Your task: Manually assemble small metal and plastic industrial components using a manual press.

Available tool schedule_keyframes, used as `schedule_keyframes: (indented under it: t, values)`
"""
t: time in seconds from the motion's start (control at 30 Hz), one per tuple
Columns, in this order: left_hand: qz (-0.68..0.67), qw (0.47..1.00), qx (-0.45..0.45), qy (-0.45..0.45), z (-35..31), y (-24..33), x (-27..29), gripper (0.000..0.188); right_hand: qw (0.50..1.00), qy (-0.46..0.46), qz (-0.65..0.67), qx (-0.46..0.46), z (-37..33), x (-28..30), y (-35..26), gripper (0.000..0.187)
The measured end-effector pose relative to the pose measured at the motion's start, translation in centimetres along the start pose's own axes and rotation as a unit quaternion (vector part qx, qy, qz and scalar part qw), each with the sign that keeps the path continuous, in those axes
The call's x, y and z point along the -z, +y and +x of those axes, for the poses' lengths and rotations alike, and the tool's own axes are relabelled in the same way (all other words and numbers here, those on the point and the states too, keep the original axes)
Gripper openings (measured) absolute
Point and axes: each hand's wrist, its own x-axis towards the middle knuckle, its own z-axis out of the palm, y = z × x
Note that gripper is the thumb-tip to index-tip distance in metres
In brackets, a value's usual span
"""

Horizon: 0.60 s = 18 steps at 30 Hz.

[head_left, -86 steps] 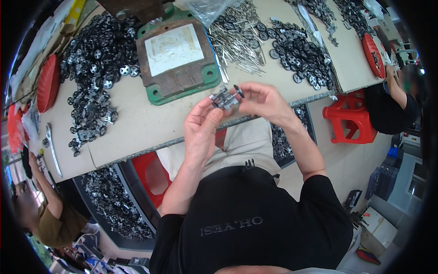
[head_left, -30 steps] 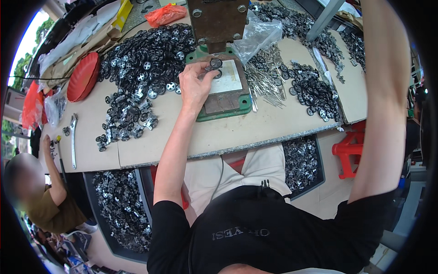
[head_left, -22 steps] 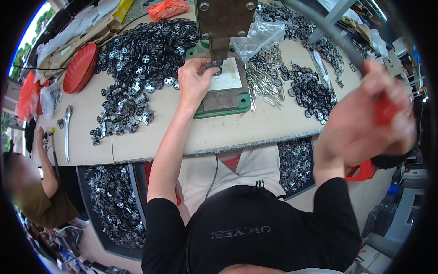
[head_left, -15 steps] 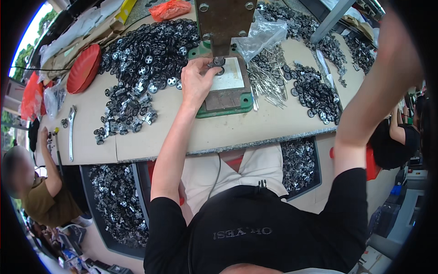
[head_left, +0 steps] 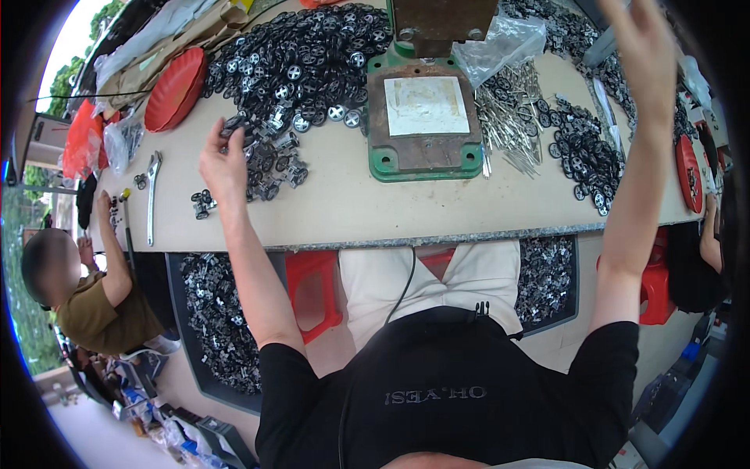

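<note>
My left hand (head_left: 222, 162) is over the left part of the table, thumb and fingertips closed on a small dark wheel assembly (head_left: 233, 125). Just beside it lies a loose heap of finished-looking wheel assemblies (head_left: 273, 168), black wheels joined by small grey bodies. In the middle stands a green and brown bench press (head_left: 426, 166), with a stained white pad (head_left: 426, 105) on its base and nothing on the pad. My right hand (head_left: 644, 51) is raised at the upper right, beyond the press; its fingers are smeared and partly cut off by the picture's edge.
A big pile of black wheels (head_left: 305, 62) lies behind left, near a red dish (head_left: 175, 90). Metal pins (head_left: 512, 117) and more wheels (head_left: 586, 156) lie right of the press. A wrench (head_left: 152, 199) is at far left. Bins of parts (head_left: 211, 320) stand below; a co-worker (head_left: 101, 281) sits left.
My left hand has moved from the press pad to the left, carrying the wheel assembly, and the pad is now bare. My right hand has come into view at upper right. The view has shifted.
</note>
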Motion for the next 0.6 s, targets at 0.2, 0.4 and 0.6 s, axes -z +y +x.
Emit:
schedule_keyframes:
  t: [0.2,0.4,0.6]
  values:
    - [0.104,0.958,-0.262,0.054,0.1,0.7,-2.5,0.027,0.938,-0.178,-0.008,-0.297,-13.3,1.5,2.2,0.014]
    - [0.216,0.92,-0.324,0.049,-1.3,2.0,-6.0,0.016,0.921,-0.262,-0.006,-0.289,-17.6,1.5,1.7,0.011]
    - [0.28,0.925,-0.242,0.082,-1.0,-0.5,-3.4,0.012,0.924,-0.255,-0.035,-0.283,-18.2,2.1,1.9,0.012]
